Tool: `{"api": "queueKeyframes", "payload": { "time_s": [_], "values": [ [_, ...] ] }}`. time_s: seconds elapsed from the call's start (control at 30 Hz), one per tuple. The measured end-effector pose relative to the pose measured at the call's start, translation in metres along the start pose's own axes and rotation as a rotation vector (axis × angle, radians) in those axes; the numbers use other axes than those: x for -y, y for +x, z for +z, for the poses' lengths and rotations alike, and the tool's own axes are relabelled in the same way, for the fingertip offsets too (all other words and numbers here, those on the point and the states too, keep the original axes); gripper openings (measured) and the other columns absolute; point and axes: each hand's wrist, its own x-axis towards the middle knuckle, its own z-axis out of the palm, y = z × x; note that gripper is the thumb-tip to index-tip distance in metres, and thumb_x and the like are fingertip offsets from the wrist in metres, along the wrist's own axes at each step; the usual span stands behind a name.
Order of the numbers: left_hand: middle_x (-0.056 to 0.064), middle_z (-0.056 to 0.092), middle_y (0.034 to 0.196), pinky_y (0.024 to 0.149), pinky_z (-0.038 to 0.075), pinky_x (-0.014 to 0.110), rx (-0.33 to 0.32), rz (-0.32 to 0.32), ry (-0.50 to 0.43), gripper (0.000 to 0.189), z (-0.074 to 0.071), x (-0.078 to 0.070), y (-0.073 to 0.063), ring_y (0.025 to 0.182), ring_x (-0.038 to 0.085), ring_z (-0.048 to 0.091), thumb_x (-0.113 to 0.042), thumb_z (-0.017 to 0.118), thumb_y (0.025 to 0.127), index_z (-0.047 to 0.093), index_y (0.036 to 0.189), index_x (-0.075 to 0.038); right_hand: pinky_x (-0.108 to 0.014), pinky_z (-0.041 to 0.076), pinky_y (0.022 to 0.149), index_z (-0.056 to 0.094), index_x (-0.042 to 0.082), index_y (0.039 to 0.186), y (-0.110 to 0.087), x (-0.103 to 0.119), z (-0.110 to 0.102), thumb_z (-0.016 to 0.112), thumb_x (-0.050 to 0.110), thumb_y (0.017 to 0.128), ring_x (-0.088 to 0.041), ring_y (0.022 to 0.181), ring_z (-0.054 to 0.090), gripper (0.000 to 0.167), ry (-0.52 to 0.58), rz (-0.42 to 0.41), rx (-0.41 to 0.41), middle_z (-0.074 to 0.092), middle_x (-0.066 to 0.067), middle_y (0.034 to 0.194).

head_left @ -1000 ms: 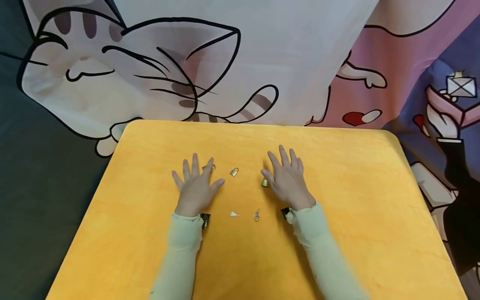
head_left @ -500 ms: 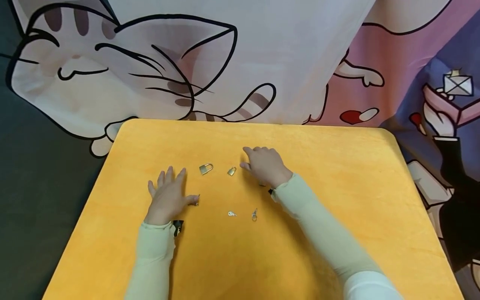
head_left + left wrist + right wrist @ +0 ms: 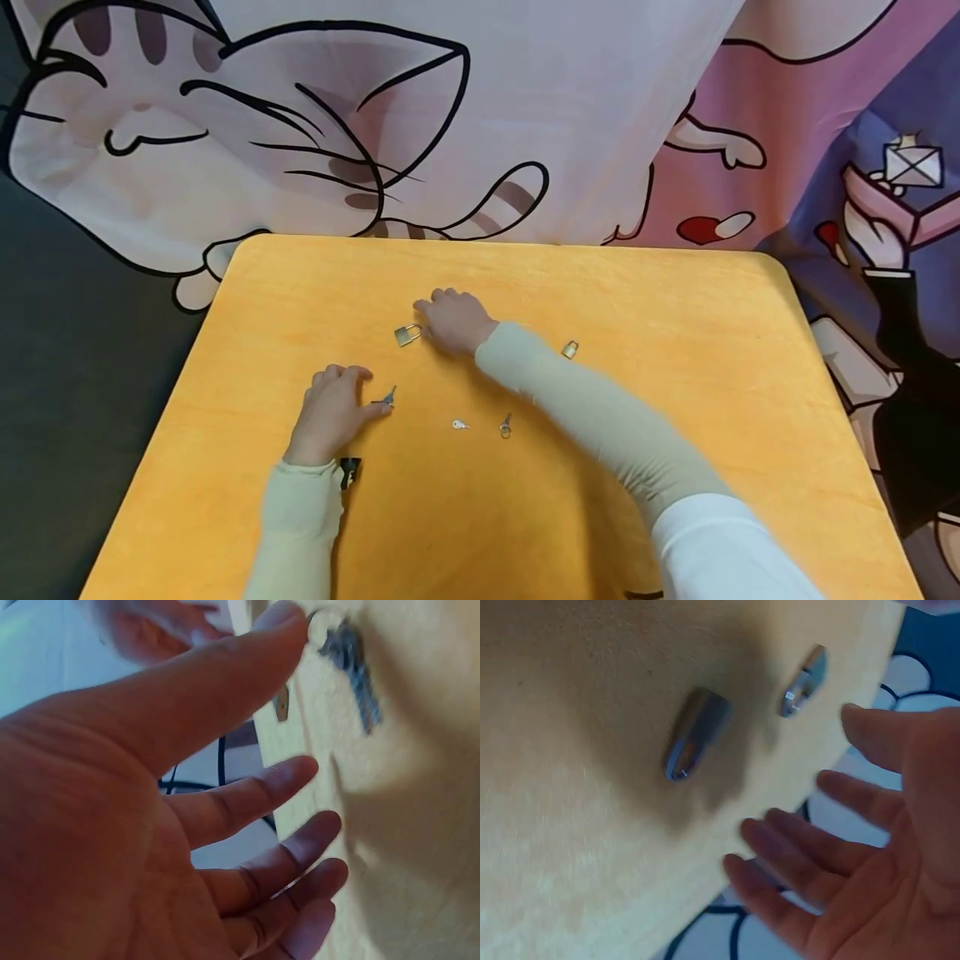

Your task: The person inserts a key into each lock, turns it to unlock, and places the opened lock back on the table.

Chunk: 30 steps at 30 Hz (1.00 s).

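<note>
My left hand (image 3: 330, 410) hovers low over the table, fingers loosely bent and thumb apart from them. By its thumb tip lies a small bunch of keys on a ring (image 3: 349, 656); whether the thumb touches the ring I cannot tell. My right hand (image 3: 453, 321) reaches across, just right of a brass padlock (image 3: 406, 335). In the right wrist view its fingers are spread and relaxed, with nothing held. Two padlocks show there, a nearer one (image 3: 705, 718) in shadow and a farther one (image 3: 817, 667). In the head view, one padlock is hidden by the right hand or arm.
Another padlock (image 3: 570, 349) lies beyond the right forearm. A single small key (image 3: 459, 424) and a second key bunch (image 3: 506, 426) lie mid-table. The yellow table (image 3: 675, 333) ends at the back against a printed cloth (image 3: 570, 108).
My right hand has swept left, from over the right padlock, past the middle one, to beside the left one. The left hand has moved left and down from the left padlock to the keys.
</note>
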Motion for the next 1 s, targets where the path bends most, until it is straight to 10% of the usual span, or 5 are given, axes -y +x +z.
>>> {"api": "queueKeyframes", "payload": {
  "time_s": [0.5,1.0],
  "values": [
    [0.008,0.059,0.083,0.072,0.045,0.044,-0.17,0.061,0.063,0.021,0.03,-0.011,0.002,0.081,0.032,0.054,-0.024,0.08,0.088,0.072,0.082,-0.006,-0.039,0.048,0.096,0.064,0.025,0.136,0.024,0.011,0.025,0.052,0.034,0.106,-0.025,0.121,0.049,0.033,0.065,-0.069,-0.07,0.054,-0.008,0.136],
    [0.006,0.06,0.078,0.067,0.048,0.043,-0.211,0.043,0.034,0.016,0.032,-0.01,0.002,0.076,0.029,0.055,-0.018,0.075,0.088,0.069,0.077,-0.008,-0.037,0.047,0.094,0.071,0.022,0.123,0.025,0.018,0.032,0.064,0.03,0.101,-0.022,0.113,0.052,0.025,0.151,0.002,-0.143,0.059,-0.004,0.127]
  ]
}}
